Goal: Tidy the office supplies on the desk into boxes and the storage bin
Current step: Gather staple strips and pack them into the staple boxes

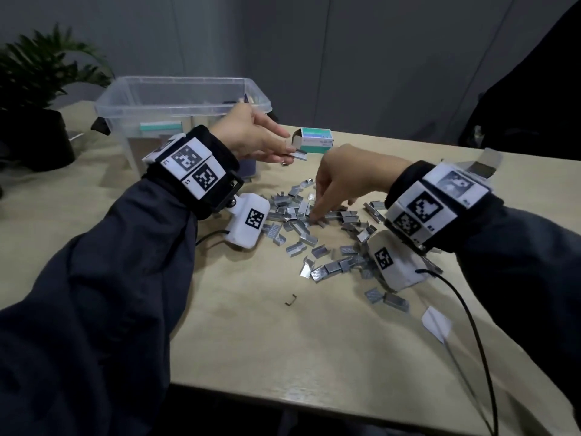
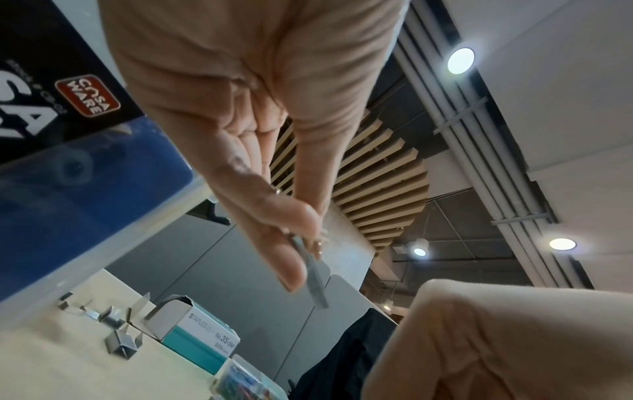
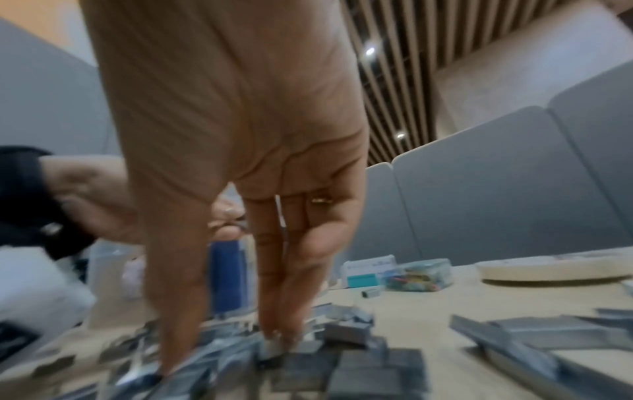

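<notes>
Grey steel in broken strips, a loose heap of staples [image 1: 317,225] scattered across the middle of the pale wooden desk [image 1: 283,347], one stray bent staple [image 1: 291,299] lying alone nearer the front edge. Reaching down into the heap, the right hand [image 1: 342,180], fingertips [image 3: 274,331] pressed among the strips as if closing on one; whether a strip is actually pinched, impossible to tell through the blur in the right wrist view. Raised just left of it and a little farther back, the left hand [image 1: 254,133], thumb and fingers pinching a short grey staple strip [image 2: 315,281] clear of the desk. Just beyond, lying on its side with its end flap open toward that hand, a small white-and-teal cardboard staple box [image 1: 314,140]. Far left, a clear plastic storage bin [image 1: 182,89] already holding a few items, too dim to identify.

Step in hand, by the look of it: gathering loose strips for return to the box, with most of the heap still to go. Next move likely to call for lining the held strip up with the narrow open end and sliding it in flat. A small clear case of coloured clips [image 3: 419,274] beside the box, missing from the head view.
</notes>
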Motion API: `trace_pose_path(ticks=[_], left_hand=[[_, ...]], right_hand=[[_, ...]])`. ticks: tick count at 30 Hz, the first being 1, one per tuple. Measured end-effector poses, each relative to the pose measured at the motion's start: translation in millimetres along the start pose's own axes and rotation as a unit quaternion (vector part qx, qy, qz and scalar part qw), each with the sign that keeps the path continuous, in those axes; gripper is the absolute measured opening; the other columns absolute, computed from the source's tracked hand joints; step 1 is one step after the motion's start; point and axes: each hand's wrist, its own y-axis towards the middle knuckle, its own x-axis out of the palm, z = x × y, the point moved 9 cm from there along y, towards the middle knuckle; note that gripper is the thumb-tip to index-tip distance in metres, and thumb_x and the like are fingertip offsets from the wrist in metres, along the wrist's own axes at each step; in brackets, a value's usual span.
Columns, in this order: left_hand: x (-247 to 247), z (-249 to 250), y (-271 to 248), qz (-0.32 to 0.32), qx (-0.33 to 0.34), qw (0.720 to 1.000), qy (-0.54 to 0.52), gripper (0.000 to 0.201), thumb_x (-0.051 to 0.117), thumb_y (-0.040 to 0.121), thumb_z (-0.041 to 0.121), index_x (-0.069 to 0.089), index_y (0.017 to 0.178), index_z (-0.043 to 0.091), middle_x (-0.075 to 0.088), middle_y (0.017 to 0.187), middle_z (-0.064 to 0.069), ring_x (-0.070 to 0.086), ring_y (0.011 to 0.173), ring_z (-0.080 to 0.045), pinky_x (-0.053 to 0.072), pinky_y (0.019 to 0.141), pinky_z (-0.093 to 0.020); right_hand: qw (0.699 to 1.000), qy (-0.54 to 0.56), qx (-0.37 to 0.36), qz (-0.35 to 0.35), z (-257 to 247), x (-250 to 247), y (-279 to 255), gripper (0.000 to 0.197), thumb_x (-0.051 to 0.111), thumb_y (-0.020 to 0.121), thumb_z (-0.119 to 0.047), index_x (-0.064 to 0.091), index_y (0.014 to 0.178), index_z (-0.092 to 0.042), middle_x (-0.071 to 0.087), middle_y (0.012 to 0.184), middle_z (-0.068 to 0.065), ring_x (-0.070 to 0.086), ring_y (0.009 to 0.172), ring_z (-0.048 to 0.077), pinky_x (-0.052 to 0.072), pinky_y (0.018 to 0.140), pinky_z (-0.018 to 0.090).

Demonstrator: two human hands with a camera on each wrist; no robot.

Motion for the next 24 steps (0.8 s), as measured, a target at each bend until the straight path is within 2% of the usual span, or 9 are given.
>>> trace_pose_path(ticks=[2, 5, 7, 9, 11, 14, 18, 21, 24], left_hand=[[-1, 0, 0, 0.003, 0.0, 1.0, -0.005, 0.041, 0.075, 0.075, -0.003, 0.059, 0.112, -0.009, 0.071, 0.092, -0.026, 0.074, 0.076, -0.026, 0.059, 0.06, -0.02], [-3, 1, 0, 0.008, -0.003, 1.0, 0.002, 0.042, 0.076, 0.075, -0.001, 0.06, 0.113, -0.007, 0.073, 0.087, -0.02, 0.074, 0.071, -0.021, 0.057, 0.057, -0.018], [-3, 2, -1, 0.014, -0.005, 1.0, 0.015, 0.039, 0.076, 0.076, 0.002, 0.061, 0.111, -0.003, 0.074, 0.082, -0.015, 0.073, 0.067, -0.018, 0.056, 0.055, -0.017], [-3, 2, -2, 0.018, -0.003, 1.0, 0.005, 0.037, 0.076, 0.077, 0.001, 0.062, 0.111, -0.004, 0.074, 0.081, -0.015, 0.073, 0.065, -0.016, 0.054, 0.053, -0.016], [-2, 2, -3, 0.021, -0.002, 1.0, -0.01, 0.037, 0.075, 0.076, -0.002, 0.061, 0.11, -0.006, 0.073, 0.082, -0.017, 0.073, 0.065, -0.016, 0.055, 0.053, -0.016], [2, 1, -4, 0.018, -0.003, 0.999, -0.026, 0.034, 0.076, 0.075, -0.002, 0.062, 0.106, -0.004, 0.074, 0.08, -0.017, 0.073, 0.069, -0.018, 0.055, 0.057, -0.017], [10, 1, -6, 0.007, -0.019, 0.996, -0.09, 0.026, 0.076, 0.076, 0.002, 0.065, 0.099, 0.0, 0.074, 0.081, -0.015, 0.074, 0.072, -0.017, 0.056, 0.055, -0.015], [15, 2, -8, -0.001, -0.019, 0.989, -0.144, 0.023, 0.075, 0.074, 0.001, 0.066, 0.095, -0.001, 0.074, 0.083, -0.017, 0.074, 0.072, -0.018, 0.055, 0.053, -0.015], [16, 3, -8, 0.009, -0.012, 0.987, -0.159, 0.03, 0.074, 0.075, -0.002, 0.063, 0.103, -0.005, 0.074, 0.083, -0.02, 0.074, 0.071, -0.019, 0.055, 0.054, -0.015]], right_hand=[[0.998, -0.052, 0.005, -0.031, -6, 8, 3, 0.031, 0.087, 0.069, -0.039, 0.077, 0.079, -0.011, 0.072, 0.065, -0.005, 0.064, 0.054, 0.005, 0.046, 0.049, 0.018], [0.995, -0.081, 0.001, -0.06, -11, 15, 3, 0.024, 0.085, 0.073, -0.026, 0.077, 0.086, -0.008, 0.075, 0.074, -0.001, 0.07, 0.066, 0.013, 0.052, 0.055, 0.02], [0.995, -0.079, -0.004, -0.058, -11, 14, 2, 0.021, 0.085, 0.073, -0.024, 0.076, 0.085, -0.009, 0.075, 0.074, -0.002, 0.068, 0.063, 0.011, 0.049, 0.053, 0.019], [0.998, -0.038, -0.007, -0.042, -6, 7, 0, 0.02, 0.084, 0.074, -0.026, 0.074, 0.081, -0.011, 0.072, 0.068, -0.005, 0.062, 0.053, 0.002, 0.044, 0.049, 0.016], [0.998, 0.068, -0.006, -0.015, 6, -6, -4, 0.013, 0.08, 0.077, -0.021, 0.073, 0.084, -0.012, 0.071, 0.069, -0.006, 0.062, 0.056, -0.002, 0.045, 0.054, 0.017], [0.97, 0.235, -0.024, 0.062, 28, -33, -14, 0.011, 0.074, 0.085, -0.013, 0.072, 0.096, -0.012, 0.074, 0.081, -0.007, 0.068, 0.072, 0.001, 0.051, 0.063, 0.019], [0.884, 0.407, -0.073, 0.218, 45, -65, -30, 0.02, 0.073, 0.085, -0.007, 0.069, 0.103, -0.001, 0.075, 0.093, 0.005, 0.07, 0.079, 0.004, 0.053, 0.065, 0.016], [0.872, 0.424, -0.099, 0.224, 40, -62, -31, 0.022, 0.073, 0.083, -0.005, 0.07, 0.105, 0.001, 0.075, 0.094, 0.008, 0.072, 0.08, 0.008, 0.054, 0.067, 0.015], [0.858, 0.447, -0.096, 0.233, 45, -57, -28, 0.023, 0.072, 0.085, -0.007, 0.071, 0.106, 0.001, 0.076, 0.093, 0.01, 0.073, 0.082, 0.012, 0.055, 0.068, 0.017]])
